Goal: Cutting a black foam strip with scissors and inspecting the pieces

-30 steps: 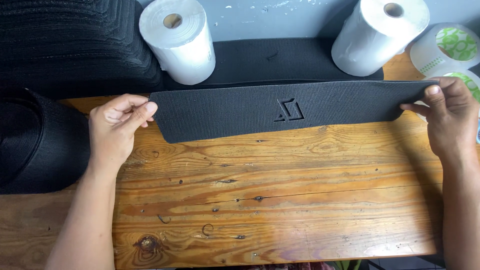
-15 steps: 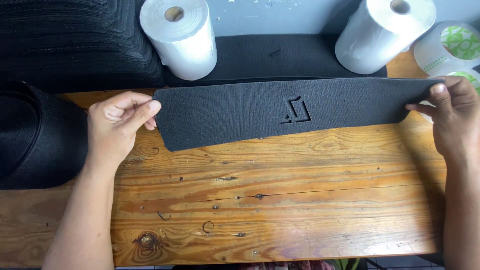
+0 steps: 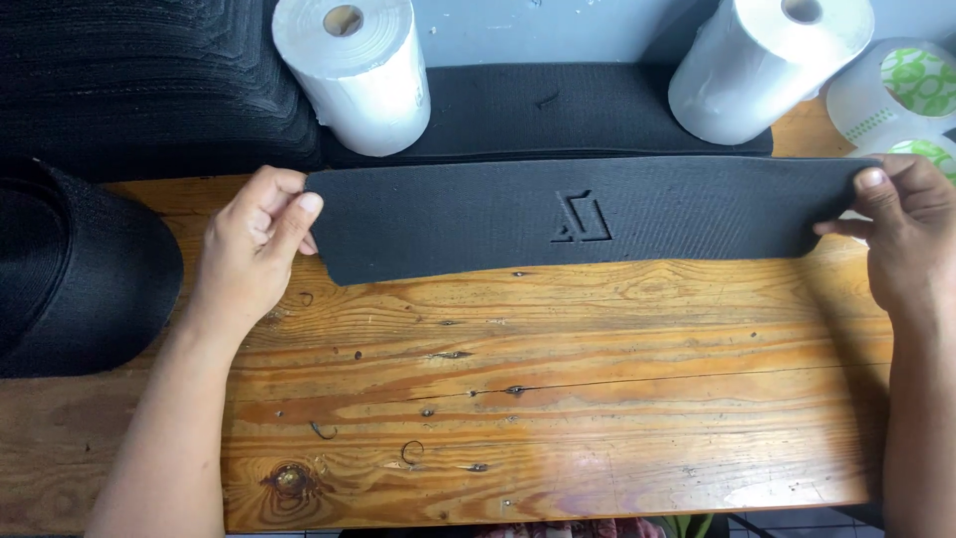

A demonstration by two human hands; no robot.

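Stretching between the two grips, a long black textured foam strip [image 3: 588, 214] with an embossed angular mark near its middle is held flat just above the wooden tabletop [image 3: 558, 399]. The left hand [image 3: 254, 249] pinches the strip's left end, thumb on top and fingers curled beneath; the right hand [image 3: 901, 234] pinches the right end the same way, thumb pressed on the upper surface. Just beyond the strip, away from the person, lies a second black strip [image 3: 538, 110] of similar kind. Behind the left grip stands a white paper roll [image 3: 354, 75], and behind the right grip another white roll [image 3: 762, 65], tilted. Past the right hand sit tape rolls with green print [image 3: 901, 95]. Outward of the left hand rests a coil of black webbing [image 3: 70, 269], with a stack of black sheets [image 3: 139, 85] behind it.
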